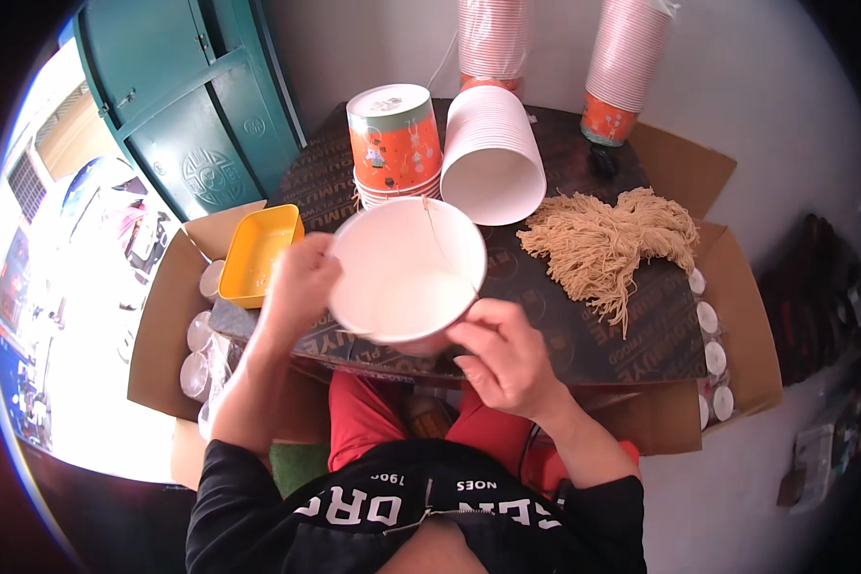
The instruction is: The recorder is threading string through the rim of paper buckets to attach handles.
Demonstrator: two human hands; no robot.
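Here your left hand (pixel 301 277) and right hand (pixel 502 354) each grip the white paper bowl (pixel 407 273), just before the noodle pile (pixel 607 239).

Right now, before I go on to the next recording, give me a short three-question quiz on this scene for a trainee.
1. True or false: both hands grip the white paper bowl by its rim.
2. What lies on the dark board to the right of that bowl? A) a yellow tray B) a heap of tan dry noodles C) a lid
3. Which hand is nearer the yellow tray?

Key:
1. True: the left hand and the right hand each hold an edge.
2. B, the noodle heap.
3. The left hand.
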